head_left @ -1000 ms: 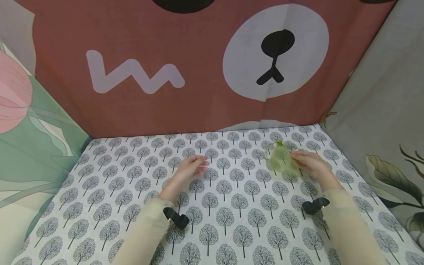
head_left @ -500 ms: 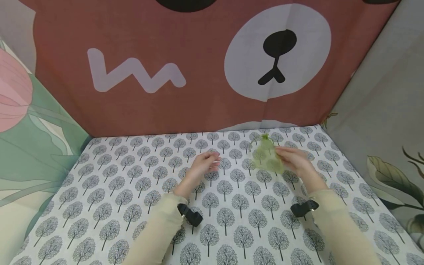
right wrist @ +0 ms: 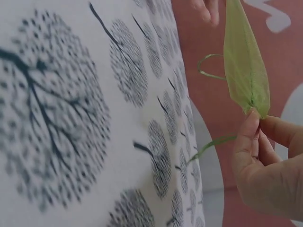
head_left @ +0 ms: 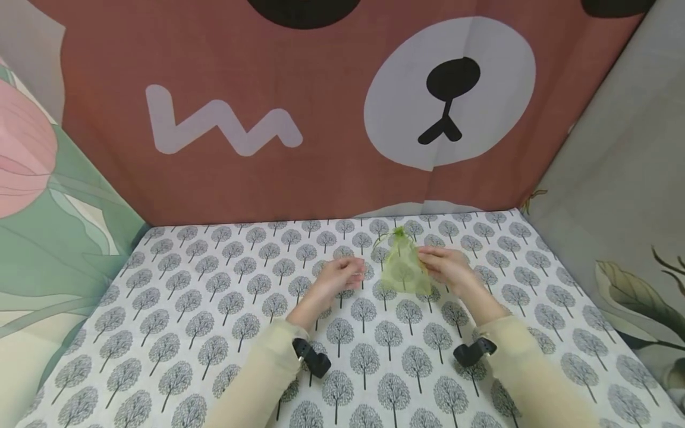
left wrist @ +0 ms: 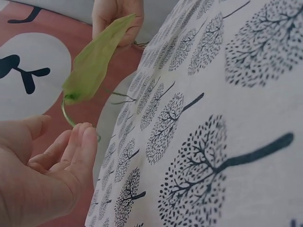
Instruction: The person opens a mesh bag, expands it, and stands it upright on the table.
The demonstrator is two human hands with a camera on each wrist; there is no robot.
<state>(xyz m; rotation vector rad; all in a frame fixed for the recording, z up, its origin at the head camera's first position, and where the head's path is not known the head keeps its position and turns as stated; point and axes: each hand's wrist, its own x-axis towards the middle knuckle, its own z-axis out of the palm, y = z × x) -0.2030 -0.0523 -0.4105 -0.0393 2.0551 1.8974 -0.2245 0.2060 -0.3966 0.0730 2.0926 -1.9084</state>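
A sheer green drawstring pouch (head_left: 405, 272) is in my right hand (head_left: 446, 267), whose thumb and fingers pinch its right edge. In the right wrist view the fingertips grip a gathered part of the pouch (right wrist: 246, 61), and thin green ribbon (right wrist: 215, 144) trails off to the side. To the left, my left hand (head_left: 341, 275) holds nothing, its fingers loosely bent towards the pouch. The left wrist view has the left fingertips (left wrist: 86, 132) close to a dangling ribbon loop (left wrist: 67, 113), with the pouch beyond.
A white cloth with dark tree prints (head_left: 342, 362) covers the table under both hands. Behind it hangs a reddish-brown curtain (head_left: 332, 178) with a cartoon bear. Floral curtains stand on the left (head_left: 32, 261) and right (head_left: 605, 178). Each wrist wears a small black camera.
My right hand has carried the pouch leftward across the table towards the middle. The left hand has shifted right, so the two hands are closer together.
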